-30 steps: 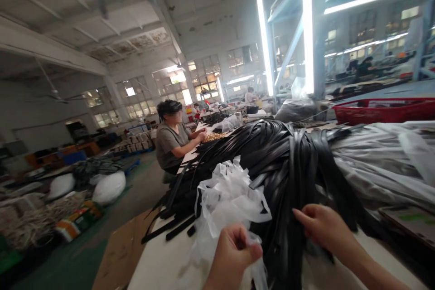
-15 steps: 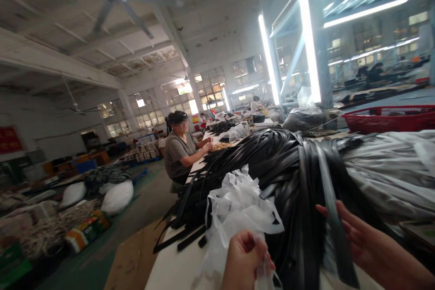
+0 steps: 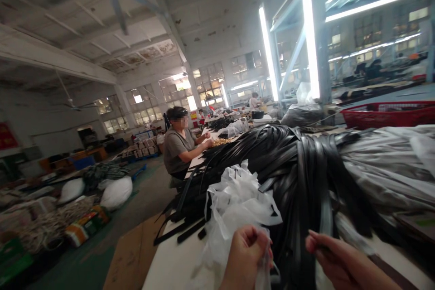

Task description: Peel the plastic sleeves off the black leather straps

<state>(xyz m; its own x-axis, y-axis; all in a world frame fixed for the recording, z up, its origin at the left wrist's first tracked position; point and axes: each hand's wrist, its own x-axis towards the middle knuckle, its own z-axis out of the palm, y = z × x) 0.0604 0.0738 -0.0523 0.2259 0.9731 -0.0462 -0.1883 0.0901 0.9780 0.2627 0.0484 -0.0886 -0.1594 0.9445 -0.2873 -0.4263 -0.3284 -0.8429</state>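
My left hand (image 3: 247, 253) is closed in a pinch on translucent white plastic film (image 3: 243, 199). The film bunches upward into a crumpled, ruffled heap just beyond the fingers. To the right, my right hand (image 3: 335, 253) has its thumb and fingertips pressed together. Anything between them is too small or hidden to make out. Long black straps (image 3: 306, 190) hang in a thick bundle over the table between and behind both hands. A glossy strap in that bundle ends close to my right fingertips; whether they touch cannot be told.
Farther along the white table (image 3: 176, 258), a seated person (image 3: 180, 145) handles small gold-coloured pieces (image 3: 221, 142). Grey-white sheeting (image 3: 390, 167) and a red basket (image 3: 387, 114) lie to the right. A cardboard sheet (image 3: 134, 253) leans below the table's left edge.
My right hand has moved left and slightly down, away from the strap it was beside, and its fingers have come together. My left hand stays on the plastic film.
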